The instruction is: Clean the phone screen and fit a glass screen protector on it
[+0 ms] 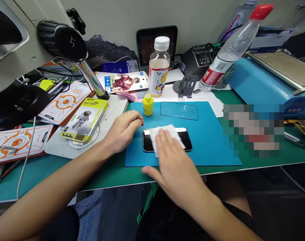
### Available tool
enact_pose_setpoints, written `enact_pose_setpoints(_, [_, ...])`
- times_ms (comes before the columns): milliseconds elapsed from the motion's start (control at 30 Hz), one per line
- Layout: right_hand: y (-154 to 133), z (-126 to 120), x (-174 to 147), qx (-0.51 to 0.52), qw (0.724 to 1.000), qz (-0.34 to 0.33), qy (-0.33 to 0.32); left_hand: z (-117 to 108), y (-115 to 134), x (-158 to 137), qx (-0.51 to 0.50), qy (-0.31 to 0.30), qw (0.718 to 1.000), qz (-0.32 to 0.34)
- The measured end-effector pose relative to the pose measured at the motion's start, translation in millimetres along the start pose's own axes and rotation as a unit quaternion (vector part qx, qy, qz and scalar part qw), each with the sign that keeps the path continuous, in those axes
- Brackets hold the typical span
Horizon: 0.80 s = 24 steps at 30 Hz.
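Note:
A black smartphone lies face up on a blue mat. My right hand is laid flat over a white wipe on the phone's screen, fingers stretched out and thumb spread to the left. My left hand rests at the mat's left edge, fingers curled in, close to the phone's upper left corner; nothing shows in it. Behind the phone, a clear screen protector with a black border lies on the mat. Beside it stands a small yellow bottle with a nozzle.
A drink bottle and a leaning red-capped bottle stand behind the mat. Left are a yellow battery box, orange-white boxes and a microscope-like stand. At right sits a blue machine near a pixelated patch.

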State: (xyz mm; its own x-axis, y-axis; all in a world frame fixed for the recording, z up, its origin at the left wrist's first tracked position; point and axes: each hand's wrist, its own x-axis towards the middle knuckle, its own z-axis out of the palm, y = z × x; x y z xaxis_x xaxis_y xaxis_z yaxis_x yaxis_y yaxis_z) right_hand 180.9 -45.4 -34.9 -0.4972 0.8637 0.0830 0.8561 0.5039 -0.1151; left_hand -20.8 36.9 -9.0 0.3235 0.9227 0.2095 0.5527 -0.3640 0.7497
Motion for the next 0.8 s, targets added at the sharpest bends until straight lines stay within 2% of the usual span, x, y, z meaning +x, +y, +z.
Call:
enact_pose_setpoints(100, [-29, 4, 21, 0.026, 1.000, -0.016, -0.005, -1, 0, 0, -0.010, 0.001, 1.000, -0.002])
enact_pose_setpoints(167, [-30, 5, 21, 0.036, 0.999, -0.033, -0.009, -2, 0, -1, -0.017, 0.003, 1.000, -0.002])
enact_pose_setpoints(267, [-6, 2, 6, 0.034, 0.998, -0.046, -0.017, -1, 0, -1, -0.016, 0.003, 1.000, -0.003])
enact_pose_setpoints(367, [22, -2, -1, 0.015, 1.000, -0.001, -0.001, 0, 0, -1, -0.016, 0.007, 1.000, -0.007])
enact_pose_setpoints(433, [27, -3, 6, 0.007, 1.000, 0.021, 0.003, 0, 0, 0, -0.018, 0.009, 1.000, -0.011])
enact_pose_setpoints(633, [-17, 3, 37, -0.001, 1.000, -0.015, -0.004, -2, -4, 0, -0.022, 0.005, 0.999, -0.023])
enact_pose_setpoints(700, [-23, 4, 30, 0.002, 0.999, -0.035, 0.003, -1, -5, 1, -0.023, 0.006, 0.999, -0.024])
enact_pose_setpoints(800, [-10, 3, 4, -0.009, 0.998, -0.062, 0.014, 0, -6, 1, -0.021, 0.004, 0.999, -0.025])
